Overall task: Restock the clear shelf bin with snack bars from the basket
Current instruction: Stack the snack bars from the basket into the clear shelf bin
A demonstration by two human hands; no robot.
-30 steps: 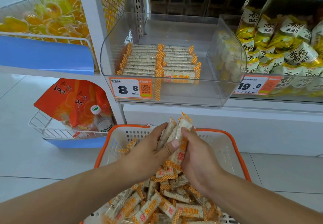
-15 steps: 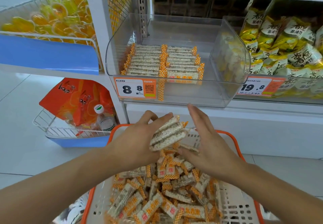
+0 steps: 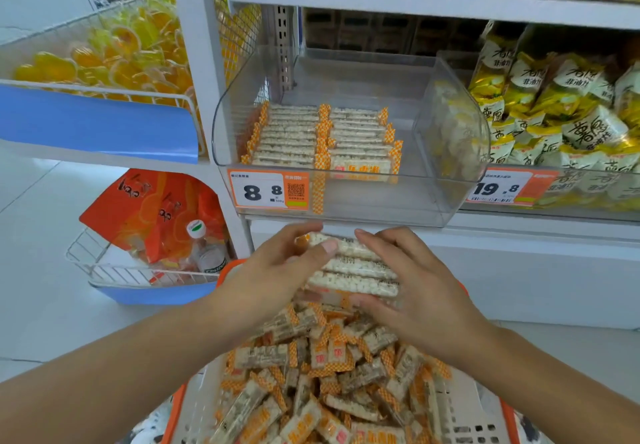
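We hold a small stack of snack bars between both hands, just above the basket and just below the front lip of the clear shelf bin; our left hand grips the left end of the stack, thumb curled over the top bar and fingers wrapped round the far side; our right hand clasps the right end, fingers curved over the top and thumb tucked under the bottom bar; the bars lie flat, one upon another, their long sides running left to right, with at least three pale rice-puff faces showing; beneath them the white basket with its orange rim is heaped with loose bars in orange-checked wrappers, lying at every angle; inside the bin two neat rows of shelved bars lie side by side against the left and middle, touching each other, with bare floor to their right; an orange price tag reading 8.8 sits on the bin's front at the left; to the right, yellow and white snack bags fill the neighbouring compartment behind a second tag reading 19.8; to the left, a wire shelf holds yellow jelly cups, and below it a wire tray carries orange pouches and a small bottle.
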